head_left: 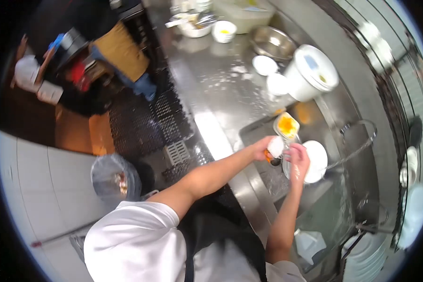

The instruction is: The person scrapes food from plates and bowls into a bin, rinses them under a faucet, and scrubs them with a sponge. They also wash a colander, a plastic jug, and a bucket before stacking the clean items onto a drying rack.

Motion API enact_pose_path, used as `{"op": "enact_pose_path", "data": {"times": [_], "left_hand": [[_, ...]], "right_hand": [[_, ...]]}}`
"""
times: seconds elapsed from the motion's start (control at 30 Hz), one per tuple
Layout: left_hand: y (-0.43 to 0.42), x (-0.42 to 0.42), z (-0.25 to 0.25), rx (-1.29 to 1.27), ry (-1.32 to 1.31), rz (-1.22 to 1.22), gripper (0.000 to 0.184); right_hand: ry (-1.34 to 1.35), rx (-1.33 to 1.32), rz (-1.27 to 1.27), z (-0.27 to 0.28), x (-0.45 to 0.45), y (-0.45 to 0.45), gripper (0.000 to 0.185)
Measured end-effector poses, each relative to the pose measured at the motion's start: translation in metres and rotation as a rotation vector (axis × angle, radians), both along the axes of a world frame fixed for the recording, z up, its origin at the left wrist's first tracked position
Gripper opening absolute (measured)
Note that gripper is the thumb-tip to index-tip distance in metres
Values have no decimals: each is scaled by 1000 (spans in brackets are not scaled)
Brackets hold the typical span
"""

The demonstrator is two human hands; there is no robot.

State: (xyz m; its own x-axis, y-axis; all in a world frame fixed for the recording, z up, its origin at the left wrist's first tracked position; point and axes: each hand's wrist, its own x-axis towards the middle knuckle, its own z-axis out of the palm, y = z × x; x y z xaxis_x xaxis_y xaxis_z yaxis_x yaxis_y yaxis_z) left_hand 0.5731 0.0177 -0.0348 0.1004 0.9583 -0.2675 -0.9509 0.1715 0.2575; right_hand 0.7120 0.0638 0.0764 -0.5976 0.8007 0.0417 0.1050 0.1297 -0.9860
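Observation:
Over the sink (272,181), my left hand (263,148) is closed on a small white dish (276,146). Some orange bits show just below that dish. My right hand (298,159) is close beside it on the right, its fingers partly curled, and whether it holds anything is too blurred to tell. A white container with yellow-orange content (287,126) stands just beyond both hands. Right of my right hand lies a round white plate (317,160).
A lidded white bucket (310,74), a metal bowl (272,43) and white bowls (224,32) stand on the steel counter (207,80). A hose crosses at right. Stacked plates (366,258) are lower right. A bin (115,178) and two people are at left.

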Motion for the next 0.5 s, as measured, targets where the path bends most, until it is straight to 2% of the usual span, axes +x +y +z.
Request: {"op": "enact_pose_path", "data": {"times": [0.07, 0.13, 0.17, 0.2, 0.23, 0.27, 0.33, 0.4, 0.47, 0.5], "left_hand": [[-30, -16, 31, 58, 43, -2, 29], [-75, -39, 50, 201, 178, 11, 28], [-105, -51, 63, 176, 204, 38, 28], [-135, -65, 65, 148, 224, 53, 28], [-168, -85, 46, 225, 275, 21, 27], [-206, -97, 52, 11, 268, 123, 22], [-305, -137, 38, 43, 376, 153, 35], [-409, -159, 47, -215, 456, 259, 45], [-516, -174, 20, -406, 503, 276, 37], [-563, -169, 13, -577, 494, 385, 30]], "right_hand": [[-28, -52, -65, -2, 2, -1, 18], [-186, -136, -108, -26, 4, 2, 20], [-238, -146, -102, -41, 6, 3, 19], [-285, -144, -64, -53, 8, 0, 18], [-324, -156, -39, -58, 9, -10, 15], [-365, -174, -24, -67, 12, -15, 14], [-389, -252, -31, -84, 20, -21, 13], [-412, -281, -85, -90, 25, -26, 14], [-411, -301, -134, -92, 29, -34, 14], [-401, -307, -155, -94, 35, -32, 14]]}}
